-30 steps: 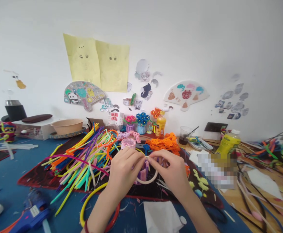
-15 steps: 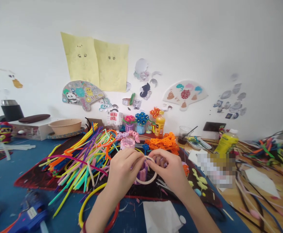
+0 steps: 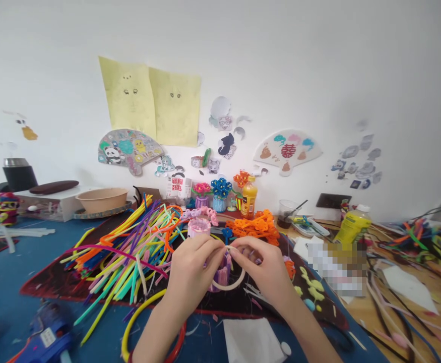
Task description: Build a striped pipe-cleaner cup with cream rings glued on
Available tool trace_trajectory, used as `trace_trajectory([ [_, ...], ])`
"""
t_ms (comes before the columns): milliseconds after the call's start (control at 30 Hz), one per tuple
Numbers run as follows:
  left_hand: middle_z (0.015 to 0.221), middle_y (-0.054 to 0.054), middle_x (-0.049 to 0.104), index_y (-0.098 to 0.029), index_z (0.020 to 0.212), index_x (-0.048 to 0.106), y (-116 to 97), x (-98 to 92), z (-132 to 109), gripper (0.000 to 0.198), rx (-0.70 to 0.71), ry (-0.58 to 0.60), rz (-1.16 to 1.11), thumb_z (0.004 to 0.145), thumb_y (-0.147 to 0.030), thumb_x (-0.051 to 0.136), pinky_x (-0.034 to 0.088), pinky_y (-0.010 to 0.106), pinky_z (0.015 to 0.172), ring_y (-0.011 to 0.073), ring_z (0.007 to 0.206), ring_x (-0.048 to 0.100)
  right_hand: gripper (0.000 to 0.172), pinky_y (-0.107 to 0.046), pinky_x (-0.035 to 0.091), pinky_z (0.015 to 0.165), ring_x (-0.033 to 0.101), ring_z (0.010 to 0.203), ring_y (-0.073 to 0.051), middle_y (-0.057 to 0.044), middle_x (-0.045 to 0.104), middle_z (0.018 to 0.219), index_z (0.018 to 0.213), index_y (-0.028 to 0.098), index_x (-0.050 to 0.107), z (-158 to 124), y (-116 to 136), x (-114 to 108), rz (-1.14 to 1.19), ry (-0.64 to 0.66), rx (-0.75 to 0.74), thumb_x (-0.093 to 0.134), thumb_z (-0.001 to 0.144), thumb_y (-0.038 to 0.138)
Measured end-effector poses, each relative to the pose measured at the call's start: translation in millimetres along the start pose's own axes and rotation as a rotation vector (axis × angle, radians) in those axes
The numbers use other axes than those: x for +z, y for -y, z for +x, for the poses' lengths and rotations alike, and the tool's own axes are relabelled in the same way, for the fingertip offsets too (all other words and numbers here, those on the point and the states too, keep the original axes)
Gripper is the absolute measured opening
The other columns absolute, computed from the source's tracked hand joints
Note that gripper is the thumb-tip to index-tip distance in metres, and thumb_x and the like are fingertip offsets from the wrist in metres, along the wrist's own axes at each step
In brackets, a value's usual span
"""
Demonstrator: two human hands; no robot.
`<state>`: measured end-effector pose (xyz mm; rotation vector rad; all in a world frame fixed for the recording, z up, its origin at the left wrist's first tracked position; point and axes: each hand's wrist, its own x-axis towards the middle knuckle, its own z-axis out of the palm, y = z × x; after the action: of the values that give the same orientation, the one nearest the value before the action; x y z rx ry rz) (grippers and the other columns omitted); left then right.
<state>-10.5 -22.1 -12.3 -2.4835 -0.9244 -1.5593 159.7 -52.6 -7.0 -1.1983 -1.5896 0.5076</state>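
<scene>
My left hand point(image 3: 192, 275) and my right hand point(image 3: 263, 269) meet above the black mat point(image 3: 57, 282). Both pinch the top of a white pipe-cleaner ring point(image 3: 232, 283) at one spot. A small purple pipe-cleaner pot point(image 3: 223, 272) sits just behind the ring, partly hidden by my fingers. A heap of coloured pipe cleaners point(image 3: 129, 247) lies to the left of my left hand.
A blue glue gun point(image 3: 46, 339) lies at the front left. Yellow and red hoops point(image 3: 137, 327) rest under my left forearm, with white paper point(image 3: 252, 340) beside them. Orange pipe-cleaner shapes point(image 3: 256, 226), a pink pot point(image 3: 199, 227), bottles and small flower pots stand behind.
My hands stay together on the white ring, the fingertips closing in a little at its top. The view has shifted slightly.
</scene>
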Motion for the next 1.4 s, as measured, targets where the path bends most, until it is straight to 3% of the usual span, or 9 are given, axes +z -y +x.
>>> trace_trajectory([
  [233,0.077,0.001,0.070,-0.020,0.083,0.067,0.9,1.1,0.1,0.011,-0.015,0.015,-0.011,0.091,-0.020,0.059,0.043,0.026,0.066,0.0142,0.070,0.062,0.011,-0.020,0.038,0.050,0.048,0.051,-0.010,0.003,0.060,0.064,0.084,0.018,0.073,1.4,-0.8,-2.6,-0.023,0.008,-0.023,0.071,0.077,0.026],
  [733,0.078,0.001,0.070,-0.020,0.083,0.067,-1.1,0.7,-0.1,0.013,-0.015,0.059,-0.016,0.092,-0.021,0.058,0.045,0.025,0.064,0.0147,0.069,0.062,0.013,-0.020,0.038,0.050,0.049,0.051,-0.010,0.002,0.062,0.062,0.081,0.017,0.072,0.2,-3.3,0.7,-0.003,0.015,0.001,0.065,0.083,0.028],
  [1067,0.075,0.001,0.068,-0.019,0.083,0.068,-2.8,-0.6,0.6,0.016,-0.004,0.053,0.000,0.094,-0.022,0.056,0.044,0.024,0.060,0.0128,0.064,0.060,0.016,-0.024,0.042,0.055,0.055,0.057,-0.014,-0.001,0.068,0.071,0.082,0.019,0.071,-1.0,-2.7,-1.0,-0.162,-0.023,-0.128,0.062,0.088,0.031],
  [1233,0.076,0.002,0.068,-0.019,0.085,0.067,-0.4,0.7,-0.5,0.014,-0.005,0.059,-0.002,0.093,-0.021,0.057,0.044,0.024,0.062,0.0134,0.066,0.061,0.008,-0.026,0.043,0.059,0.057,0.060,-0.015,-0.001,0.072,0.080,0.087,0.021,0.071,-0.7,-5.7,-1.8,-0.220,-0.007,-0.161,0.066,0.088,0.028],
  [1400,0.075,0.002,0.067,-0.018,0.083,0.067,-0.6,1.3,-1.9,0.015,-0.010,0.070,0.007,0.094,-0.022,0.056,0.045,0.024,0.063,0.0138,0.066,0.061,0.015,-0.026,0.042,0.059,0.056,0.060,-0.015,-0.001,0.070,0.077,0.085,0.020,0.070,-2.5,-3.6,-0.5,-0.231,-0.044,-0.217,0.061,0.092,0.028],
])
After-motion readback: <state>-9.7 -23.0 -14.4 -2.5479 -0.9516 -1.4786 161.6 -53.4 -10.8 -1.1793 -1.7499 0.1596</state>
